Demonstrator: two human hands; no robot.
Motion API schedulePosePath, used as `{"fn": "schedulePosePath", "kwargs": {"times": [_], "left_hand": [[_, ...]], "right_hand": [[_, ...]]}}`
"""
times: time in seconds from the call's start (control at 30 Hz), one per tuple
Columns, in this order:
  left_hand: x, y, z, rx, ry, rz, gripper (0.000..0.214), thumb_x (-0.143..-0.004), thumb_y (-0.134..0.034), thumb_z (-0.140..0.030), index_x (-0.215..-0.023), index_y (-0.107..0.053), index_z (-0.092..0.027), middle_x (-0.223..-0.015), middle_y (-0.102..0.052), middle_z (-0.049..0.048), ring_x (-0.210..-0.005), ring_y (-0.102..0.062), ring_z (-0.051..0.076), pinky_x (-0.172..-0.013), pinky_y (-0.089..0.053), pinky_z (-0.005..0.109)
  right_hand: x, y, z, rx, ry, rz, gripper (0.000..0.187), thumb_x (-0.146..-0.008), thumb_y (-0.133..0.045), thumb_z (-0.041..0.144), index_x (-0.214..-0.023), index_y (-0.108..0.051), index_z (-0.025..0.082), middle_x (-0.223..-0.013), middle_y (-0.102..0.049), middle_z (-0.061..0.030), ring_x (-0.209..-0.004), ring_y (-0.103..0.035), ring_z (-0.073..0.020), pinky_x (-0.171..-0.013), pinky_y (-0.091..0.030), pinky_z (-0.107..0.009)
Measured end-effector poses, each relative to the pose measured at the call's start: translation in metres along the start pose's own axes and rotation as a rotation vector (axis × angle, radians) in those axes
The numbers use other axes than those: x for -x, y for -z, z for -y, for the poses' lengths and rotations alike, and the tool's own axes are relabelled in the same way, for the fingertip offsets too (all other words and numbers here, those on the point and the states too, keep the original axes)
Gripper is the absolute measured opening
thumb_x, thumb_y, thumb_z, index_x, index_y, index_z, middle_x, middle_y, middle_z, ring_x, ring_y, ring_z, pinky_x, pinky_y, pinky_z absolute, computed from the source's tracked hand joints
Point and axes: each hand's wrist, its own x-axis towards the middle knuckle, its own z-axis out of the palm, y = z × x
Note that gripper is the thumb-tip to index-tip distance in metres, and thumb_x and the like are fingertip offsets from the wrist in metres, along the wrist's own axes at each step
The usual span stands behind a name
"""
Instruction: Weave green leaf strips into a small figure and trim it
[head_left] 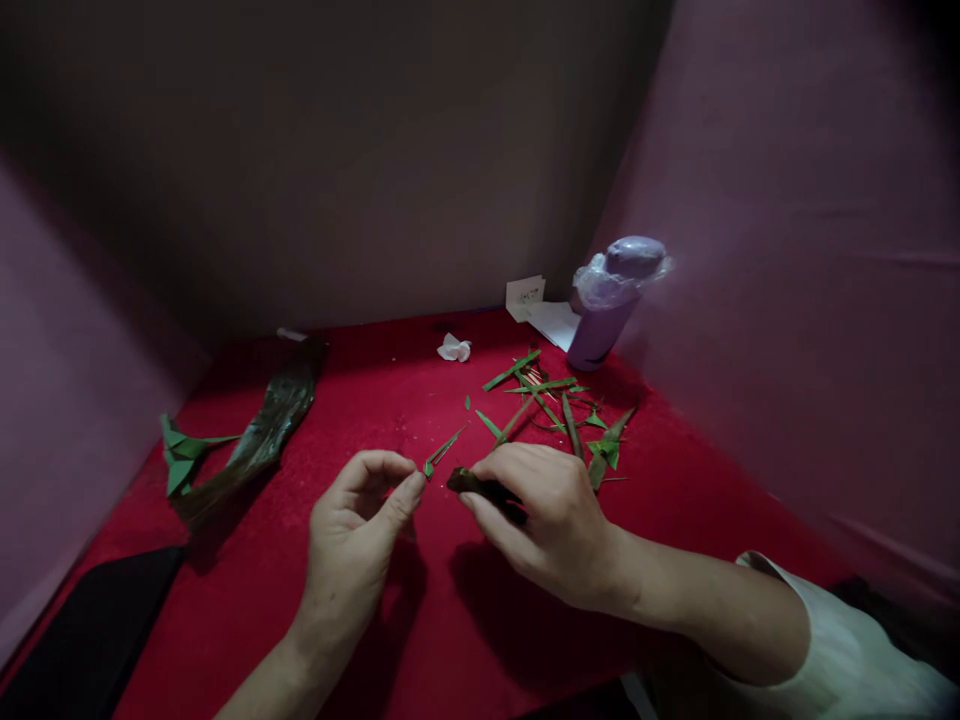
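Between thumb and forefinger, my left hand [352,530] pinches a small folded green leaf piece [429,468] with thin prongs pointing up and right. My right hand [559,515] is closed around a dark brown object [457,480], perhaps a dried leaf piece; most of it is hidden by the fingers. The two held pieces are close together but apart, above the red cloth [405,640]. Just beyond my right hand lie scattered green leaf strips [547,386], thin sticks and a brownish-green leaf piece [598,468].
At the left, a folded green leaf figure [182,455] rests by a long dark leaf [281,410]. A black flat object [97,625] lies nearer. Crumpled white tissue [454,348], white papers [555,324] and a purple bottle [602,325] wrapped in plastic stand toward the back.
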Motion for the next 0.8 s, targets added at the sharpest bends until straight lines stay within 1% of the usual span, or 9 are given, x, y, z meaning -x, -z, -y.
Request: {"fn": "schedulePosePath", "kwargs": {"times": [0.13,0.23,0.37,0.47,0.57,0.63,0.8], "left_hand": [[0.0033,-0.0046,0.0017,-0.069,0.028,0.073,0.01,-0.072,-0.074,-0.026,-0.075,-0.066,-0.02,-0.068,-0.063,-0.0034,-0.058,-0.053,0.008,-0.053,-0.043,0.017],[0.0051,-0.0073,0.0034,-0.106,0.044,0.141,0.008,-0.075,-0.071,-0.027,-0.081,-0.07,-0.022,-0.074,-0.067,-0.0014,-0.066,-0.059,0.011,-0.06,-0.046,0.019],[0.0058,-0.0088,0.0055,-0.135,-0.085,0.195,0.014,-0.079,-0.066,-0.025,-0.092,-0.072,-0.025,-0.09,-0.07,0.0018,-0.087,-0.063,0.016,-0.075,-0.048,0.023],[0.0059,-0.0084,0.0063,-0.133,-0.141,0.195,0.017,-0.08,-0.065,-0.024,-0.096,-0.073,-0.027,-0.092,-0.069,0.0018,-0.086,-0.062,0.016,-0.074,-0.048,0.023],[0.0057,-0.0079,0.0062,-0.106,-0.126,0.209,0.021,-0.08,-0.065,-0.025,-0.099,-0.072,-0.029,-0.095,-0.068,0.0013,-0.08,-0.062,0.014,-0.068,-0.049,0.022],[0.005,-0.0075,0.0054,-0.079,-0.109,0.212,0.021,-0.08,-0.066,-0.027,-0.1,-0.073,-0.03,-0.097,-0.068,0.0017,-0.082,-0.062,0.014,-0.066,-0.05,0.021],[0.0024,-0.0067,0.0031,-0.049,-0.083,0.193,0.024,-0.076,-0.07,-0.03,-0.1,-0.073,-0.028,-0.102,-0.068,0.0032,-0.094,-0.062,0.017,-0.075,-0.051,0.022]], "right_hand": [[-0.0032,0.0009,-0.0014,-0.026,-0.081,-0.057,0.006,-0.085,-0.059,0.022,-0.084,-0.061,0.016,-0.074,-0.064,-0.0026,-0.065,-0.056,-0.014,-0.064,-0.038,-0.027],[-0.004,0.0,-0.0029,-0.081,-0.134,-0.051,0.005,-0.085,-0.059,0.021,-0.084,-0.062,0.017,-0.075,-0.064,-0.0021,-0.067,-0.057,-0.0143,-0.064,-0.039,-0.027],[-0.0041,-0.001,-0.0022,-0.175,-0.199,-0.042,0.004,-0.085,-0.059,0.02,-0.085,-0.062,0.017,-0.073,-0.062,-0.0007,-0.066,-0.056,-0.0137,-0.064,-0.04,-0.027],[-0.0057,-0.0005,0.0,-0.26,-0.239,-0.016,0.005,-0.085,-0.06,0.02,-0.087,-0.064,0.017,-0.075,-0.063,-0.0014,-0.067,-0.056,-0.0135,-0.065,-0.043,-0.027],[-0.0076,0.0012,0.0014,-0.35,-0.249,0.008,0.009,-0.087,-0.058,0.021,-0.09,-0.065,0.016,-0.078,-0.064,-0.0027,-0.071,-0.058,-0.0138,-0.067,-0.045,-0.027],[-0.0083,0.0024,0.0012,-0.392,-0.232,0.014,0.012,-0.089,-0.055,0.02,-0.09,-0.066,0.017,-0.081,-0.065,-0.0038,-0.075,-0.06,-0.0144,-0.07,-0.046,-0.027],[-0.0078,0.0034,0.0,-0.461,-0.188,0.032,0.019,-0.092,-0.048,0.015,-0.093,-0.067,0.017,-0.088,-0.064,-0.0056,-0.08,-0.059,-0.0148,-0.073,-0.048,-0.028]]}}
